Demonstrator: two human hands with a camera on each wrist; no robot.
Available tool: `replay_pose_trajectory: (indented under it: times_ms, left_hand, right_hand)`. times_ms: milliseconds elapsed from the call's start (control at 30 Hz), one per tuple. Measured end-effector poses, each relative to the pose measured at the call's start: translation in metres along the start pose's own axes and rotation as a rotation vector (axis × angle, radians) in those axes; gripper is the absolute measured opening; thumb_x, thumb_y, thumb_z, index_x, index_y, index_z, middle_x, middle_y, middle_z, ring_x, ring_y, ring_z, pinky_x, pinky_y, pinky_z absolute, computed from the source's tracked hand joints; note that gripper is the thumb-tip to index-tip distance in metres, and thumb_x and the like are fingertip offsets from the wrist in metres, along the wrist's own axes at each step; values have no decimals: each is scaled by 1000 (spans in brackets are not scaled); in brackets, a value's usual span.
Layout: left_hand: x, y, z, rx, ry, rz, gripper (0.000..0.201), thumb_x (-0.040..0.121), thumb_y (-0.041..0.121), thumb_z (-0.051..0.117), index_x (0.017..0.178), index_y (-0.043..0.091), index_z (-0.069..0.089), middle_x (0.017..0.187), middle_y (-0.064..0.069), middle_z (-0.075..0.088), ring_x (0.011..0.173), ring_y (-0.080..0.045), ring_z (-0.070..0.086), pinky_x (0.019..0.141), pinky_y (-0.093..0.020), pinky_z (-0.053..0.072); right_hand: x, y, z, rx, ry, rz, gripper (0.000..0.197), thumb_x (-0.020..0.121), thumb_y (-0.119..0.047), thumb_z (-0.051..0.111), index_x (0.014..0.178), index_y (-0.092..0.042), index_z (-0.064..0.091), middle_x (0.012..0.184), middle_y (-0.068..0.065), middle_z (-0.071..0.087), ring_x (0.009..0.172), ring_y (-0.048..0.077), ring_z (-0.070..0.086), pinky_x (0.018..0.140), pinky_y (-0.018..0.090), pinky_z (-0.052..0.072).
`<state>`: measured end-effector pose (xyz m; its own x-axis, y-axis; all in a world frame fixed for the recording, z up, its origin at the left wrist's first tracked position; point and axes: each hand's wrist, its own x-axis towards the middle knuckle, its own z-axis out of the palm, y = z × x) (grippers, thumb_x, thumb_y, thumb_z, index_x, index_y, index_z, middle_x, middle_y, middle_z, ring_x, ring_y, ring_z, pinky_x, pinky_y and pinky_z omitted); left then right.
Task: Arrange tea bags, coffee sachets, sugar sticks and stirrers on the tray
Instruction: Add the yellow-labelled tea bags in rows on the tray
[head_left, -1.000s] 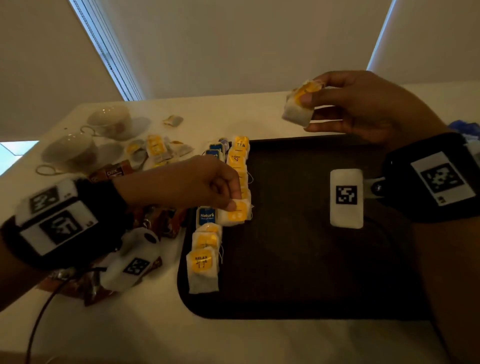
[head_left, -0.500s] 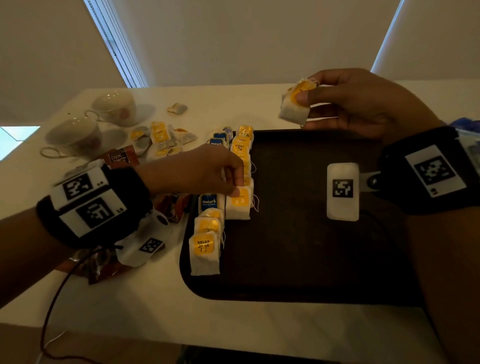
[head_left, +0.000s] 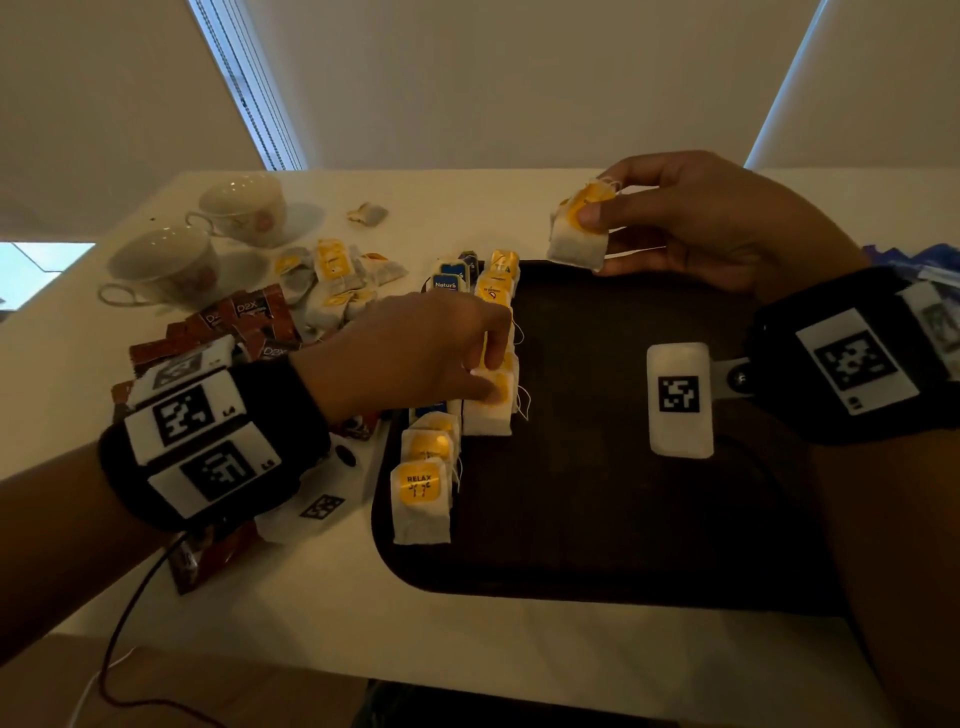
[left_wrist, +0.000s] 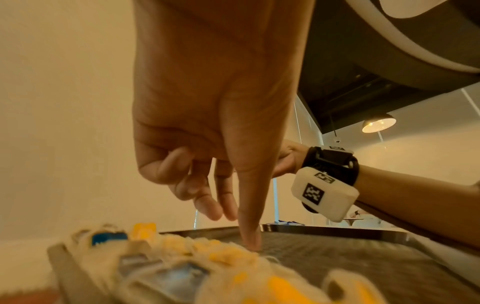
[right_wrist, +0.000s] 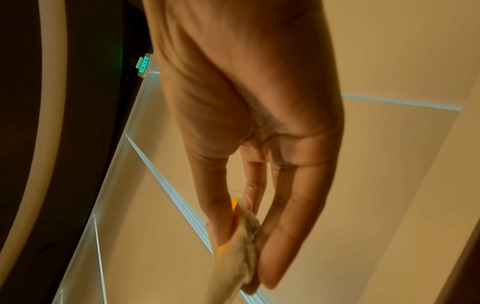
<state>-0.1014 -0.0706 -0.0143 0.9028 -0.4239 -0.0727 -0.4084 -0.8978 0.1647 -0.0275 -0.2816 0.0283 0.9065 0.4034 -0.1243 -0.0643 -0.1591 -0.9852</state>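
The left hand (head_left: 415, 353) reaches over the left edge of the tray (head_left: 597, 519), thumb pressed straight down, other fingers loosely curled. The right hand (head_left: 691, 218) is raised above the tray's far edge, thumb and fingers pinching a tea bag (head_left: 576, 234).

Dark tray (head_left: 597, 519): matt, finely textured floor, with a smoother, faintly shiny rim in the left wrist view. Tea bags (head_left: 421, 499): white, fibrous filter paper, slightly fuzzy at the edges, each bearing a smooth yellow paper tag and a thin cotton-like string. Coffee sachets (head_left: 249, 317): brown, glossy foil-like film, creased. Cups (head_left: 166, 265): glazed ceramic with soft highlights. Table (head_left: 311, 623): smooth, matt, pale surface. Wrist bands (head_left: 218, 447): black matt fabric carrying white printed plastic markers.
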Motion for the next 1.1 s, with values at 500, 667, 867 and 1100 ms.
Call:
replay_pose_trajectory:
  times_ms: [500, 667, 867, 1100]
  left_hand:
    - [-18, 2, -65, -706, 195, -10, 21, 89, 19, 60, 109, 24, 61, 85, 2, 70, 77, -9, 68, 54, -21, 54]
    - [-47, 22, -64, -834, 179, 52, 27, 82, 24, 61, 108, 16, 64, 89, -4, 71, 82, -11, 70, 59, -22, 56]
    - [-74, 45, -37, -1084, 218, 0, 25, 82, 26, 58, 96, 8, 68, 88, -6, 71, 81, -16, 70, 63, -22, 56]
    - [-87, 53, -4, -1330, 211, -198, 19, 70, 14, 67, 88, 13, 69, 88, -3, 73, 82, -14, 70, 69, -22, 57]
  right_hand:
    - [-42, -7, 43, 69, -116, -105, 17, 76, -13, 66, 92, -9, 64, 89, 3, 71, 85, 18, 70, 63, 22, 56]
    - [-69, -4, 54, 155, -123, -97, 24, 68, -18, 64, 90, -9, 62, 85, 5, 73, 84, 19, 71, 64, 25, 57]
    - [-112, 14, 71, 141, -47, -108, 34, 64, -23, 65, 96, -11, 60, 86, 3, 73, 81, 16, 71, 61, 21, 56]
    - [-135, 42, 88, 89, 116, -37, 36, 60, -27, 70, 92, -14, 58, 86, 4, 73, 79, 16, 71, 68, 30, 59]
